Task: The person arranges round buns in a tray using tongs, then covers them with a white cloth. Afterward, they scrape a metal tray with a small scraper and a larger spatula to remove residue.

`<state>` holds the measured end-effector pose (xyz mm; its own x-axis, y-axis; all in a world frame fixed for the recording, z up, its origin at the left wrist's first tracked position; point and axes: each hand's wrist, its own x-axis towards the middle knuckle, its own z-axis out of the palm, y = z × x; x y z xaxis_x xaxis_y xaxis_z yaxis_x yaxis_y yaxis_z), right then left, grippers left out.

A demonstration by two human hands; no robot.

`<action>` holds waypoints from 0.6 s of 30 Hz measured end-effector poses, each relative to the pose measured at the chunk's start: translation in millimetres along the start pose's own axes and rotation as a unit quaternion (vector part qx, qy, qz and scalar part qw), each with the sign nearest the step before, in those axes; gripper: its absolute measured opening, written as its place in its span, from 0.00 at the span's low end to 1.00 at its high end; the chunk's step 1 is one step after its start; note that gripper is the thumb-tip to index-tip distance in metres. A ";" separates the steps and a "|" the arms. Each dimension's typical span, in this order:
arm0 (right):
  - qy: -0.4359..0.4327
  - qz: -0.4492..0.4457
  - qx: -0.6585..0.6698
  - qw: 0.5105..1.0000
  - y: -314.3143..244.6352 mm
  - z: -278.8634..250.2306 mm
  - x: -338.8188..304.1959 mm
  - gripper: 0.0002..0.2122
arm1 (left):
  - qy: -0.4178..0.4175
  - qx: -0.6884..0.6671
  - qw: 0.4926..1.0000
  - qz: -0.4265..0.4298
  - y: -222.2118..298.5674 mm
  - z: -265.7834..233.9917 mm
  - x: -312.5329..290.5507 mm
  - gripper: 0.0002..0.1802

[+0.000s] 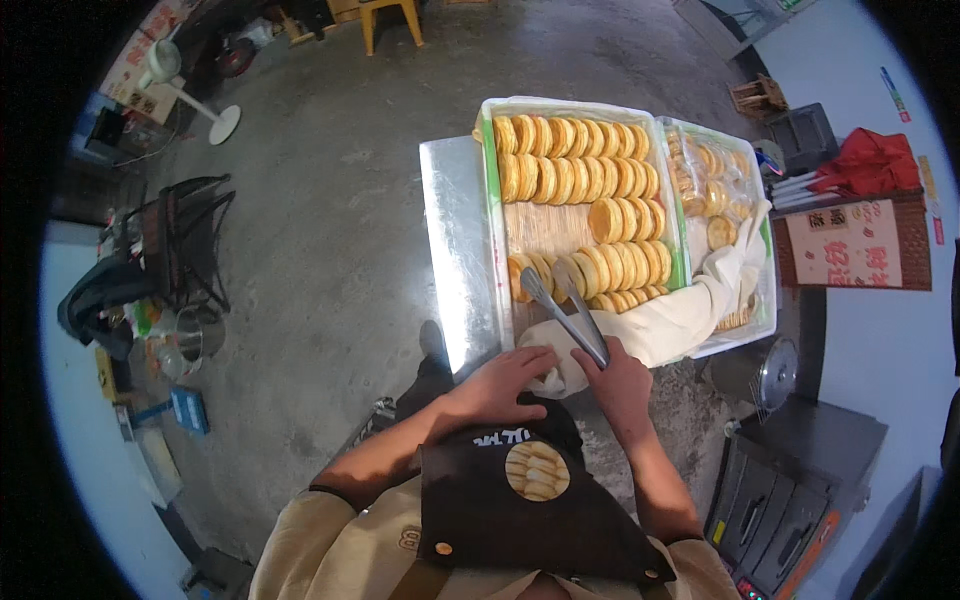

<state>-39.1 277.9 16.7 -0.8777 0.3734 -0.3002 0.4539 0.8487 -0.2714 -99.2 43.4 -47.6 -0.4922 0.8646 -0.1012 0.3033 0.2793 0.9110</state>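
Neatly, round golden pastries (580, 180) stand in rows inside the white tray (548, 227)

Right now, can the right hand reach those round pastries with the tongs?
Probably yes: the right hand holds the tongs, spread open by the pastries, and the cloth leaves those uncovered.

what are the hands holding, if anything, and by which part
The right hand holds the metal tongs by their joined end. The left hand is at the pale cloth; whether it grips it cannot be told.
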 end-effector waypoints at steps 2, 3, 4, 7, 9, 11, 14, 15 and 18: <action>0.052 -0.028 -0.043 0.997 -17.8 5.7 -0.2 0.27 | -0.026 -0.037 0.999 0.024 -16.1 -11.8 -14.0 0.45; 0.055 -0.028 -0.067 0.996 -25.5 5.2 3.4 0.27 | -0.039 -0.055 0.997 0.035 -23.3 -17.0 -21.4 0.45; 0.059 -0.026 -0.090 0.994 -30.8 3.2 6.7 0.26 | -0.060 -0.071 0.995 0.032 -24.7 -26.0 -24.9 0.45; 0.071 -0.049 -0.148 0.985 -42.7 1.1 13.7 0.28 | -0.109 -0.084 0.990 0.006 -38.2 -41.5 -37.6 0.46; 0.051 -0.052 -0.163 0.984 -49.2 -3.0 15.7 0.31 | -0.109 -0.087 0.990 0.027 -51.1 -45.9 -44.1 0.46; 0.057 -0.063 -0.188 0.978 -55.8 0.6 14.5 0.31 | -0.108 -0.092 0.989 0.033 -65.4 -49.2 -51.2 0.46; 0.048 -0.059 -0.205 0.976 -61.6 2.6 12.7 0.29 | -0.113 -0.108 0.988 0.015 -78.9 -58.5 -59.9 0.46; 0.042 -0.054 -0.212 0.975 -60.8 3.3 12.7 0.28 | -0.117 -0.118 0.986 0.002 -81.7 -61.9 -62.3 0.45; 0.035 -0.085 -0.199 0.976 -53.6 13.6 21.1 0.25 | -0.114 -0.150 0.982 -0.017 -98.8 -70.7 -70.9 0.44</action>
<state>-79.9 235.2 12.6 -0.9500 0.2270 -0.2144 0.2172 0.9737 0.0685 -151.9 -75.0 -102.1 -0.2914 0.9378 -0.1885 0.0191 0.2027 0.9791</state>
